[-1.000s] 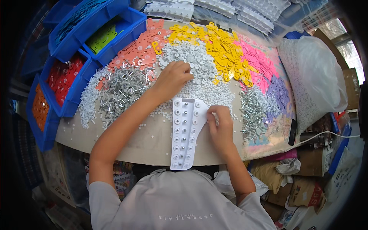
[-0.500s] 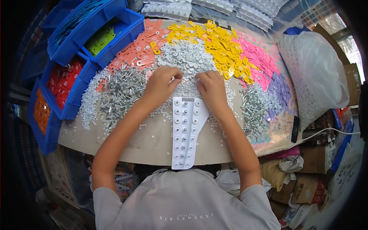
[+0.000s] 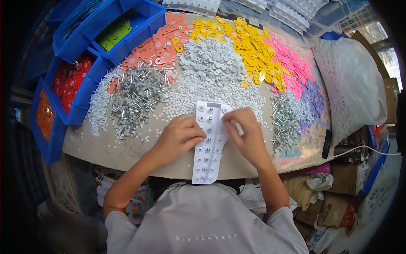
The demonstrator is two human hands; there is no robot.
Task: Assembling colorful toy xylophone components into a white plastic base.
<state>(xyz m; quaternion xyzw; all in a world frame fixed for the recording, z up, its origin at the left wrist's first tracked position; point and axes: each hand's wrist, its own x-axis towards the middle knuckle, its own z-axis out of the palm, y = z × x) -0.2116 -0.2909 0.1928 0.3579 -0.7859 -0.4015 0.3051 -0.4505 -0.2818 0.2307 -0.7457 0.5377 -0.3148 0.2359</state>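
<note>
You are loading the white tray (image 3: 210, 144), the long strip of round sockets lying at the middle of the near edge of the surface (image 3: 105, 150), its lower end overhanging that edge toward you. Many of its sockets are already showing a small metal pin; those at the far end look unfilled. Your left hand (image 3: 179, 137) is resting on the tray's left side, fingers curled down and pressing on it, with nothing visibly held. Your right hand (image 3: 245, 131) is sitting on the tray's right side, fingers (image 3: 230, 118) pinched close together over a socket; whether a small piece is between them is too small to tell.

Judging by this, you are seating parts into the sockets. The next move probably calls for a fresh piece from the small white washers (image 3: 186, 99) scattered just beyond the tray, or from the metal pins (image 3: 137, 99) heaped toward the left, while the left hand is keeping the tray from sliding off the edge.
</note>
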